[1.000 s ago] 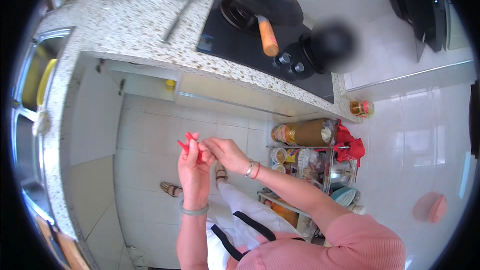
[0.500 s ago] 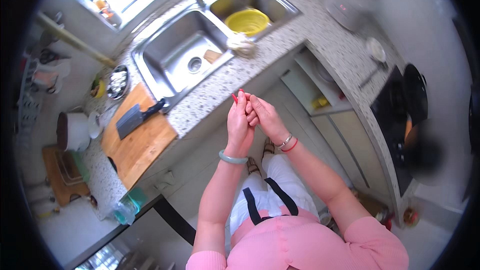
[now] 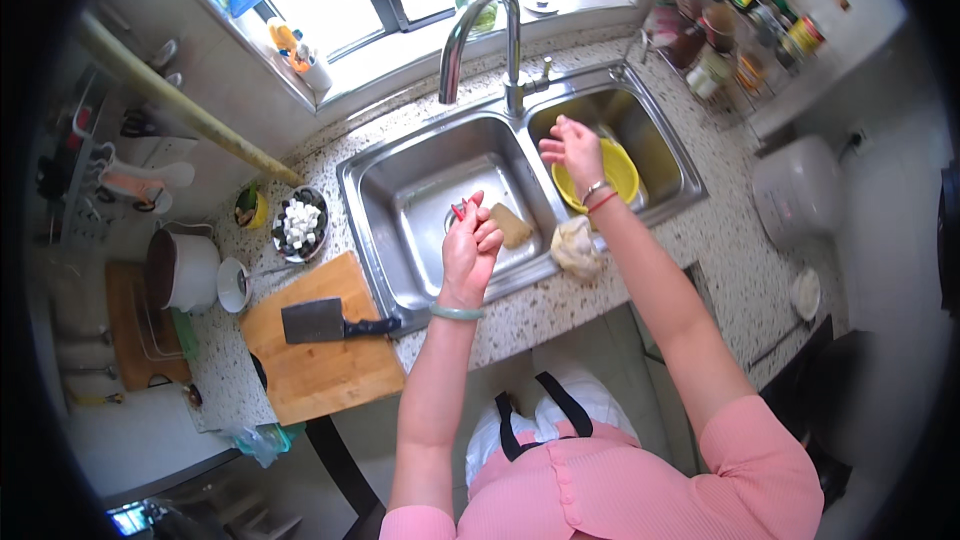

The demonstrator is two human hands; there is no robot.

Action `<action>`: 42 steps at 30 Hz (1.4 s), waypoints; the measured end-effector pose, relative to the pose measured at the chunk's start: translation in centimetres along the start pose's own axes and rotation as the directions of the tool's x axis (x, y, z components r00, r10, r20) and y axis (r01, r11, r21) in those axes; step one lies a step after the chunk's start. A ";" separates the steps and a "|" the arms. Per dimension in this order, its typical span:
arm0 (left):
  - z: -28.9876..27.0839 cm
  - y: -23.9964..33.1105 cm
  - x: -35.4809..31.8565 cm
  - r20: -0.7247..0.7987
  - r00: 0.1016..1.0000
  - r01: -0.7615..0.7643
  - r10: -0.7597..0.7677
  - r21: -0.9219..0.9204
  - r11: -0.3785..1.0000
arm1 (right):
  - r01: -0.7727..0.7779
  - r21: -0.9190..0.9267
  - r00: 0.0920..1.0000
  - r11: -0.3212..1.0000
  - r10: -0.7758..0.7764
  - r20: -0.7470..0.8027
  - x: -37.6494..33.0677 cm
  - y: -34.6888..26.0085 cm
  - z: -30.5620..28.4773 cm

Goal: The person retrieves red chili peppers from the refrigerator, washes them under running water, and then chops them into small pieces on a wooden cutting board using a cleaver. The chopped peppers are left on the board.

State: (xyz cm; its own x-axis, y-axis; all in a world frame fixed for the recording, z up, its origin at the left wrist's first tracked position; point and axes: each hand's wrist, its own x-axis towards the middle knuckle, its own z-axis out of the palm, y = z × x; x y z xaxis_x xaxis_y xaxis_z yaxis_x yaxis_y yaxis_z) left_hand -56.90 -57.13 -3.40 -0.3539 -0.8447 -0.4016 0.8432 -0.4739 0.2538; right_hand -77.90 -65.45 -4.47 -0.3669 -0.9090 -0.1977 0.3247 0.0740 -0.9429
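Observation:
Over the left basin of the steel sink (image 3: pixel 410 285), my left hand (image 3: pixel 470 265) is closed on small red chili peppers (image 3: pixel 459 211), whose tips show beside the thumb and fingers. My right hand (image 3: pixel 573 152) is over the right basin with its fingers apart and holds nothing. Beneath it in that basin sits a yellow plastic bowl (image 3: pixel 624 172), partly covered by the hand and wrist. The curved tap (image 3: pixel 511 50) rises behind the divider, just left of my right hand. A tan sponge-like block (image 3: pixel 511 227) lies in the left basin.
A cleaver (image 3: pixel 313 321) rests on a wooden cutting board (image 3: pixel 330 380) left of the sink. Behind it is a dish of white cubes (image 3: pixel 300 225). A crumpled pale cloth (image 3: pixel 577 249) lies on the sink's front edge, under my right forearm. Bottles (image 3: pixel 715 25) stand at the back right.
My hands were together in front of the counter; now they are apart over the sink. The left has kept the chili peppers, while the right has reached forward and opened. The view has turned toward the sink.

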 end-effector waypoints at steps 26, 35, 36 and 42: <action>-0.9 3.4 11.8 -0.223 0.956 -0.073 0.191 0.450 0.890 | -0.515 -0.078 0.718 0.854 0.479 0.506 1.9 6.4 10.1; -2.9 4.1 10.0 -0.210 0.966 -0.043 0.152 0.447 0.894 | -0.663 0.009 0.678 0.748 0.595 0.431 0.2 9.0 11.8; -3.4 4.3 10.4 -0.218 0.959 -0.065 0.182 0.455 0.888 | -0.681 0.034 0.622 0.731 0.553 0.555 0.5 10.2 11.0; -4.4 5.1 9.8 -0.243 0.969 0.028 0.045 0.288 0.957 | -0.631 -0.081 0.653 0.771 0.585 0.481 0.2 9.7 10.2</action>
State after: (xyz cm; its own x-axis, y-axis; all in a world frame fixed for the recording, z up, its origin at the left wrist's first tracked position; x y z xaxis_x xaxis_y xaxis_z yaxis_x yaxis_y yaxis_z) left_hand -54.27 -66.68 -9.90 -0.2068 -0.7793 -0.5916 0.6806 -0.5490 0.4852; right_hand -65.94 -69.13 -10.89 0.3698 -0.7476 -0.5516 0.4112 0.6641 -0.6244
